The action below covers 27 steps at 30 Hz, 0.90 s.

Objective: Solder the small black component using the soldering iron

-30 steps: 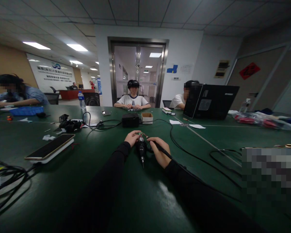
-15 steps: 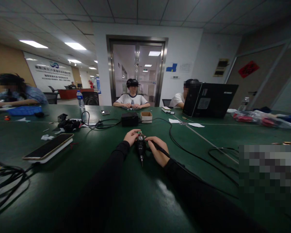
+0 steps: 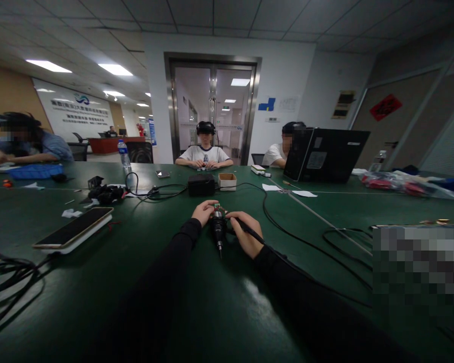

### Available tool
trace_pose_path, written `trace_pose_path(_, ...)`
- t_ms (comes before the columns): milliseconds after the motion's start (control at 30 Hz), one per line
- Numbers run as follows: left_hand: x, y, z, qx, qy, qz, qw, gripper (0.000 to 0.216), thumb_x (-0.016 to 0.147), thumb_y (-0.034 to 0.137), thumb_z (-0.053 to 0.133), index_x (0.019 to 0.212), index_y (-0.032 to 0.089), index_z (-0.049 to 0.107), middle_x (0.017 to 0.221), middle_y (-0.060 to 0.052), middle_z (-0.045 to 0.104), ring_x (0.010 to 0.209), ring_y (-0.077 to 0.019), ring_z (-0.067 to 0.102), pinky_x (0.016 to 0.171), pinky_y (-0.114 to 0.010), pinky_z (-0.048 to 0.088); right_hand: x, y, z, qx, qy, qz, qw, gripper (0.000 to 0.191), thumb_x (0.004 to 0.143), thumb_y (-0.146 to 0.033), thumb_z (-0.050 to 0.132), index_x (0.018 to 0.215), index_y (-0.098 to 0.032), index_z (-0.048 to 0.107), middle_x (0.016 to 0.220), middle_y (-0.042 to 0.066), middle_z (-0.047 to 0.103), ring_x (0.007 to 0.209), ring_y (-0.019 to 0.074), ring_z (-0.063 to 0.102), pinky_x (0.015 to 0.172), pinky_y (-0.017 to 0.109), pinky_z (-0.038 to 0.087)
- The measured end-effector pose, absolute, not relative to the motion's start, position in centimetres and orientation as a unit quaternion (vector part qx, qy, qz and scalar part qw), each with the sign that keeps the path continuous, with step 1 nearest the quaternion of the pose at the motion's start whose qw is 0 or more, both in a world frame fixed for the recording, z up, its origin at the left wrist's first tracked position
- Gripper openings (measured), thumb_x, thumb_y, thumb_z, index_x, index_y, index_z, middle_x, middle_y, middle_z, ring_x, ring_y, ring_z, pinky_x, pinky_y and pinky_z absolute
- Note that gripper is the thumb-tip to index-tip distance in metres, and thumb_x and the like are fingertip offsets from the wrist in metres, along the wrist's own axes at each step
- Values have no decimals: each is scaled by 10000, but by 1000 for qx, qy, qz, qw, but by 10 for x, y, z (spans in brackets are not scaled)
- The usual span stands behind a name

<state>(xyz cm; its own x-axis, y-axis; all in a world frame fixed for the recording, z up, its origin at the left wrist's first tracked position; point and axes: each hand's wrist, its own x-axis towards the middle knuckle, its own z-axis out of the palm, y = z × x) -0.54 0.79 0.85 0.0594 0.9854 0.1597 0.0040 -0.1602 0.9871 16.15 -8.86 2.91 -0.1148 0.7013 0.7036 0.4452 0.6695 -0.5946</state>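
Observation:
A small black motor-like part (image 3: 218,231) with a thin metal shaft pointing toward me lies on the green table (image 3: 144,282), a tiny green circuit board at its far end. My left hand (image 3: 203,212) pinches that far end with curled fingers. My right hand (image 3: 245,233) is closed around a black pen-shaped tool with a cable running back over my sleeve; its tip sits at the part's far end.
A phone on a white base (image 3: 73,229) lies left, cables (image 3: 11,282) at the near left. Black box (image 3: 201,185), cardboard box (image 3: 227,181) and a laptop (image 3: 327,155) stand farther back. A cable loop (image 3: 340,239) lies right. Three other people sit at the table.
Both hands and the part sit slightly higher in the picture, seemingly because my head tilted. The grips look unchanged.

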Motion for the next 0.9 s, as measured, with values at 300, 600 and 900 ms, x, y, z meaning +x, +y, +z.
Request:
trace_pose_path(300, -6, 6, 10, 553, 442, 522, 475, 308, 729, 120, 555, 1020, 153, 652, 853, -71, 700, 686, -125, 607, 559, -194, 429, 160, -91, 31, -388, -739, 122, 537, 202, 858, -245, 476, 880, -226, 675, 920, 27, 693, 871, 169, 632, 826, 296, 470)
trace_pose_path(600, -6, 5, 13, 550, 451, 518, 475, 316, 709, 96, 544, 1001, 145, 653, 807, -59, 689, 665, -120, 585, 563, -200, 411, 160, -89, 29, -384, -747, 114, 531, 202, 860, -243, 471, 883, -227, 671, 923, 25, 692, 870, 169, 632, 829, 296, 470)
trace_pose_path(900, -8, 12, 5, 551, 444, 520, 477, 303, 719, 136, 565, 1008, 163, 651, 846, -60, 691, 696, -125, 608, 567, -193, 423, 161, -91, 30, -393, -739, 107, 536, 201, 855, -230, 472, 876, -226, 672, 913, 30, 697, 869, 178, 633, 822, 300, 473)
